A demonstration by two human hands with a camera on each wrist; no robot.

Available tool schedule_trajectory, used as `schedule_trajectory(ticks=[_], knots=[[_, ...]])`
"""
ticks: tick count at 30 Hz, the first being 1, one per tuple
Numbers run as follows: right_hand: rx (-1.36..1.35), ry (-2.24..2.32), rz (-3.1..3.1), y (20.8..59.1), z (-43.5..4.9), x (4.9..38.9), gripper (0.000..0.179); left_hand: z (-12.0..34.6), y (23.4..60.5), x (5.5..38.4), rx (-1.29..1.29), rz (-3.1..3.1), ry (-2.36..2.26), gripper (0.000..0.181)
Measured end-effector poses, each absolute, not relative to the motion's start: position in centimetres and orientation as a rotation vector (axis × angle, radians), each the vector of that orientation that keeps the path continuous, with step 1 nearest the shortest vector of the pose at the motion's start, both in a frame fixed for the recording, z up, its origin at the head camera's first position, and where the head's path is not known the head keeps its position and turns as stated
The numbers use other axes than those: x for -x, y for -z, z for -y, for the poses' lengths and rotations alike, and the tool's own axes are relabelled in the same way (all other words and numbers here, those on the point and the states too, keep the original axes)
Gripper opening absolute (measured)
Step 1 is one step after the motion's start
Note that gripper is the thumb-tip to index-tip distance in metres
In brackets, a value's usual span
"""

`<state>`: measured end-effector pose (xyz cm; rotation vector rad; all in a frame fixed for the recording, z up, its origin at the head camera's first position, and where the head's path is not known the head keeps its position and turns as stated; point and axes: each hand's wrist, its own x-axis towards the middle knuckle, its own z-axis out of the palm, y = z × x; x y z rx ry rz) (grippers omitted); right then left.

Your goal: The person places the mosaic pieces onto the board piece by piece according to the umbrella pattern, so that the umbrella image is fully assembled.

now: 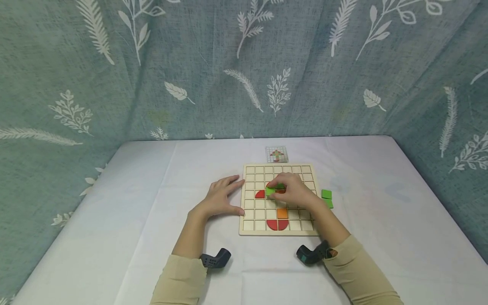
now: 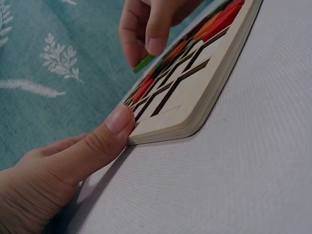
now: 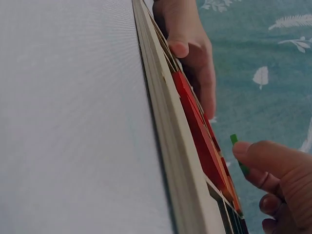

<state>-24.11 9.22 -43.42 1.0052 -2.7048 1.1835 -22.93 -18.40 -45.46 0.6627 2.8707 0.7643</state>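
Note:
My right hand (image 1: pixel 292 189) pinches a green square tile (image 1: pixel 270 191) between thumb and fingers, just over the wooden grid board (image 1: pixel 251 232). In the right wrist view the tile (image 3: pixel 239 153) shows edge-on, tilted above the board. My left hand (image 1: pixel 219 198) lies at the board's left edge, fingers spread, its thumb (image 2: pixel 120 120) touching the frame's corner. Beside the held tile sits a red quarter-circle tile (image 1: pixel 260 194) in a cell. Lower down are an orange square tile (image 1: pixel 282 213) and two red quarter-circle tiles (image 1: pixel 272 224). My right hand partly hides other tiles under it.
Two green square tiles (image 1: pixel 326 194) lie on the white cloth right of the board, one partly behind my right forearm. A small pattern card (image 1: pixel 276 154) with a coloured figure lies beyond the board's far edge. A patterned blue-green curtain (image 1: pixel 213 84) hangs behind the table.

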Motion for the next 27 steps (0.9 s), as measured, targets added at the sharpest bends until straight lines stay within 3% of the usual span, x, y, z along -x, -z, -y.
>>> schedule_trajectory(ticks=[27], knots=[[-0.932, -1.012, 2.827, 43.93, -9.11, 23.99, 0.023, 18.25, 45.35, 22.90, -0.664, -2.878, -0.756, 0.107]])
